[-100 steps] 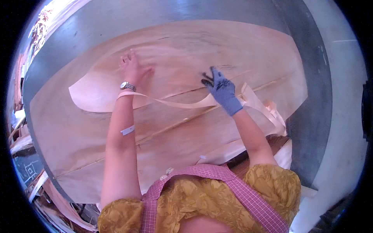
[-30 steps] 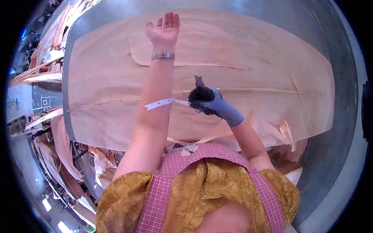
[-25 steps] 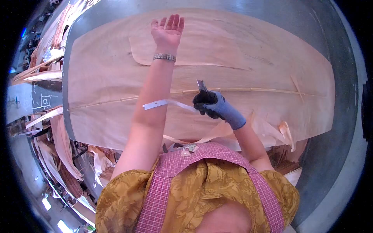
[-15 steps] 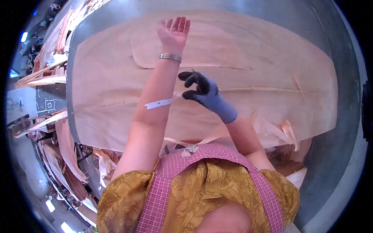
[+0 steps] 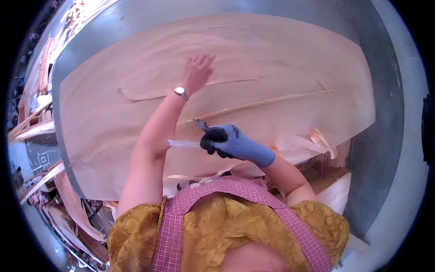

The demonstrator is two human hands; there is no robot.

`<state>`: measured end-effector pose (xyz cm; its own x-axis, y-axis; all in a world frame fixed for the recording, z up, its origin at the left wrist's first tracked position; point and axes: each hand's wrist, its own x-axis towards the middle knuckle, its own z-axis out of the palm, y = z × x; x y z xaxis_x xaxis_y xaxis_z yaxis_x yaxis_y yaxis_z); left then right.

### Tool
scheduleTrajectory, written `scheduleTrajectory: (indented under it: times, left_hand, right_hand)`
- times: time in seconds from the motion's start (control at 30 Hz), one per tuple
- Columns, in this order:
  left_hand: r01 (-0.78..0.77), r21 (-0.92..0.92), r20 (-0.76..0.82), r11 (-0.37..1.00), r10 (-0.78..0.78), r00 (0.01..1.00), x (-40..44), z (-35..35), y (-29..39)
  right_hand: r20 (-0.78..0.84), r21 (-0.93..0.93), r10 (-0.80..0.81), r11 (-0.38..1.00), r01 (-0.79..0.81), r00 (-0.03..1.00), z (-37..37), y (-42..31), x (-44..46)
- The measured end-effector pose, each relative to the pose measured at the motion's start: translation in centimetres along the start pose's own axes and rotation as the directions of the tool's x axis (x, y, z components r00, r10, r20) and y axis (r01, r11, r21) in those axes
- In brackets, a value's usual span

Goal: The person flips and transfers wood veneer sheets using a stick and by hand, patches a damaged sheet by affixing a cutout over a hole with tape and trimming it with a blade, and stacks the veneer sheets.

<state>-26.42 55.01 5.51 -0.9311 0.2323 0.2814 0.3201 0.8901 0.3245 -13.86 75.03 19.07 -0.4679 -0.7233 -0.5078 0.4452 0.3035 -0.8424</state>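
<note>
A large thin, pale brown veneer sheet [image 5: 253, 109] lies over the grey table, a long seam running across it. Over its upper part is my bare left hand [image 5: 197, 73], back upward and fingers loosely apart, with a watch [image 5: 181, 92] on the wrist. My right hand [image 5: 229, 141], in a blue glove with black fingertips, is closed around a small dark tool [image 5: 202, 125] whose tip sticks up. A narrow white strip [image 5: 183, 143] reaches from near my left forearm to the gloved fingers.
The grey table [image 5: 371, 149] shows around the sheet. Curled veneer scraps [image 5: 321, 139] lie at its lower right. Beyond the left edge are loose veneer strips [image 5: 74, 204] in a pile. A curved seam of an overlapping piece shows near my left hand.
My left hand has turned from palm up to back up and come lower in view. My right fingers, apart half a second ago, have closed around the dark tool. The view has shifted.
</note>
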Motion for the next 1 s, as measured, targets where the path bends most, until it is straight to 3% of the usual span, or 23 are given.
scheduleTrajectory:
  times: [0.03,0.17,0.27,0.33,0.47,0.7,0.8,1.0]
  left_hand:
    - [-0.064,0.063,0.089,0.996,0.058,0.994,-0.6,1.2,0.7]
    - [-0.12,-0.069,0.112,0.99,0.127,0.986,-2.7,4.3,5.0]
    - [-0.092,-0.145,0.09,0.985,0.106,0.99,-3.2,4.7,7.3]
    - [0.02,-0.144,0.039,0.989,-0.014,0.999,-3.1,5.7,7.8]
    - [0.09,-0.156,0.001,0.984,-0.091,0.996,-2.9,6.9,8.2]
    - [-0.023,-0.159,0.063,0.987,0.034,0.997,-1.8,7.0,8.9]
    - [-0.051,-0.136,0.121,0.989,0.067,0.99,-1.6,7.2,8.9]
    - [-0.065,-0.115,0.137,0.991,0.08,0.987,-1.6,7.8,9.2]
  right_hand:
    - [-0.044,-0.009,0.018,1.0,-0.019,0.999,-1.1,0.7,-0.3]
    - [-0.38,0.086,0.164,0.986,-0.142,0.911,-7.8,2.6,-1.0]
    - [-0.617,0.232,0.092,0.97,0.069,0.782,-12.5,5.4,1.2]
    - [-0.703,0.262,0.066,0.95,0.172,0.708,-14.6,5.6,2.6]
    - [-0.707,0.381,0.193,0.915,0.136,0.681,-16.2,7.1,4.1]
    - [-0.688,0.497,0.369,0.867,0.034,0.625,-16.1,11.0,4.3]
    - [-0.714,0.506,0.359,0.858,0.09,0.601,-16.3,10.4,4.2]
    - [-0.741,0.433,0.166,0.858,0.276,0.65,-16.0,7.6,4.4]
